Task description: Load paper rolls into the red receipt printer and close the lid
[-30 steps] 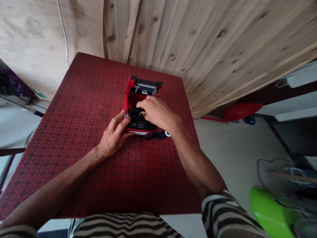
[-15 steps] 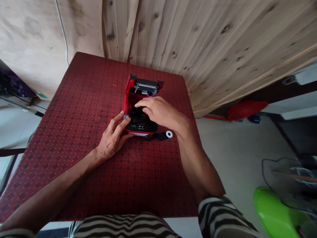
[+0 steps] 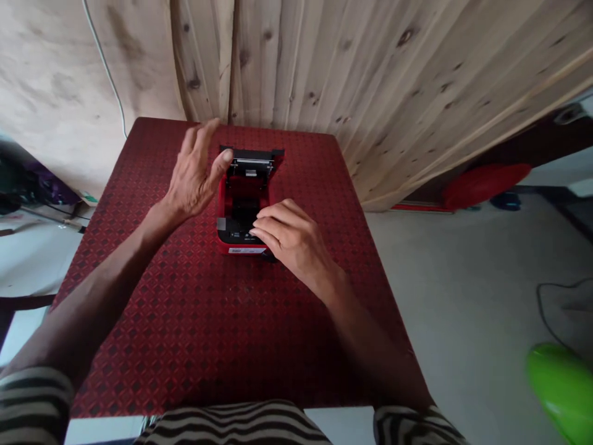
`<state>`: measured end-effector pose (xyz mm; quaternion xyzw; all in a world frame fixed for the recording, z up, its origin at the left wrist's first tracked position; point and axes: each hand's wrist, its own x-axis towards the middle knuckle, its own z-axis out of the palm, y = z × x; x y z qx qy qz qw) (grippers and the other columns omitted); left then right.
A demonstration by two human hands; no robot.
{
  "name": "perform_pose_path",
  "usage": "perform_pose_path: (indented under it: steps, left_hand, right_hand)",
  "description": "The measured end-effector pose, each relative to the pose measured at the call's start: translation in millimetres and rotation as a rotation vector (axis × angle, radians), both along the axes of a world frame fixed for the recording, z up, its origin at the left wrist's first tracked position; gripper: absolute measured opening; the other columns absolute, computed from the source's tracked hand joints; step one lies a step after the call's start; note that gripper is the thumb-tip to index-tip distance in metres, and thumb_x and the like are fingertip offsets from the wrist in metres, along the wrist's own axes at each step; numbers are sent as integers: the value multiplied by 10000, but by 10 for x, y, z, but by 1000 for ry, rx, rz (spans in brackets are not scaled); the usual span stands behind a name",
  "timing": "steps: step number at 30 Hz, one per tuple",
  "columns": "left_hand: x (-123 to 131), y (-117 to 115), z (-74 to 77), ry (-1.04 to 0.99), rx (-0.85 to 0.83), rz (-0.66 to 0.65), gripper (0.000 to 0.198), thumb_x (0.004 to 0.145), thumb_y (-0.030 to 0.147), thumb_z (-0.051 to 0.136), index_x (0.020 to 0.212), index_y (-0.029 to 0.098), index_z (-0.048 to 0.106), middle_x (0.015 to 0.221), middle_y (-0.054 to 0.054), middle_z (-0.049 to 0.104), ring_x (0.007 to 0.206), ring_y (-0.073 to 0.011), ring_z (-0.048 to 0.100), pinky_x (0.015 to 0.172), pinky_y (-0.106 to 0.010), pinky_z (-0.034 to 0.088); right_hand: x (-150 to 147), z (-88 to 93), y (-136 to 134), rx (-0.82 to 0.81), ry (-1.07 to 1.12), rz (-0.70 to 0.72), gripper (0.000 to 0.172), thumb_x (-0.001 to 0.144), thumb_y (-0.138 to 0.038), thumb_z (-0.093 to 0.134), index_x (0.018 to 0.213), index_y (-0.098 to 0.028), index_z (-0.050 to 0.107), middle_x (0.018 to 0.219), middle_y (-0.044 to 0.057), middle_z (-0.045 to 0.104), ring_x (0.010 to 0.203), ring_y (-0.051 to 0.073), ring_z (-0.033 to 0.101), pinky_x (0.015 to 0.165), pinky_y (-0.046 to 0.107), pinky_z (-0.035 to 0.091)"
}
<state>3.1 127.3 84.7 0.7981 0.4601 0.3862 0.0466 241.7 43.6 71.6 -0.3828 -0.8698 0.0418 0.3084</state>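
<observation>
A red and black label printer (image 3: 244,185) stands on the table with its lid (image 3: 259,154) tipped up and its dark inside showing. My left hand (image 3: 194,173) is raised at the printer's left side, fingers stretched, thumb by the lid's left edge; whether it touches the lid I cannot tell. At the printer's front right corner is my right hand (image 3: 296,244), fingertips drawn together over the black front panel (image 3: 234,235). What those fingertips hold, if anything, is too small to make out. A grey piece (image 3: 221,224) sits at the panel's left end.
The table (image 3: 222,346) has a red patterned cover. Behind it rises a wooden plank wall (image 3: 315,68), with a pale cable (image 3: 104,62) hanging at the left. A bright green object (image 3: 558,389) and a red rounded object (image 3: 484,185) are off to the right.
My left hand has left the printer's front left corner and risen beside the lid. My right hand has come from inside to the front edge. The small black roll with a white end is out of sight.
</observation>
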Motion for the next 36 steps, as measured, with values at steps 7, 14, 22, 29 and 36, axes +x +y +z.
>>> perform_pose_path:
  steps: [7, 14, 22, 29, 36]
  left_hand:
    - [25, -431, -77, 69, -70, -146, 546, 1099, 610, 357, 1287, 211, 680, 1253, -101, 716, 1216, -247, 674, 1073, -436, 528]
    - [-127, -700, -394, 215, 99, -245, 883, 853, 818, 670, 1485, 211, 556, 1462, -192, 621, 1437, -392, 559, 1127, -543, 486]
    - [-141, -669, -478, 273, 102, -209, 831, 837, 787, 719, 1475, 279, 562, 1469, -162, 628, 1425, -378, 572, 1111, -522, 490]
    - [-128, -643, -505, 281, 90, -175, 771, 835, 812, 691, 1397, 288, 623, 1434, -148, 647, 1378, -373, 596, 1059, -522, 496]
    - [-66, -737, -567, 254, 125, -175, 783, 917, 727, 656, 1531, 272, 483, 1516, -184, 558, 1481, -391, 500, 1141, -557, 465]
  right_hand:
    - [-84, -77, -125, 51, 41, -102, 248, 1065, -256, 592, 884, -246, 762, 988, 57, 727, 920, 203, 646, 816, 363, 589]
    - [-144, -131, -160, 101, 65, -125, 271, 1079, -239, 560, 879, -225, 743, 940, 65, 730, 900, 203, 648, 817, 362, 590]
    - [-134, -123, -165, 39, 74, -119, 253, 1076, -237, 564, 891, -251, 735, 928, 46, 732, 887, 201, 643, 816, 369, 576]
    - [-124, -129, -165, 39, 73, -127, 258, 1081, -245, 552, 907, -256, 742, 943, 47, 738, 890, 203, 647, 818, 370, 573]
    - [-131, -204, -182, 24, 175, -131, 194, 1078, -273, 559, 1011, -259, 741, 995, 57, 754, 933, 221, 656, 880, 414, 585]
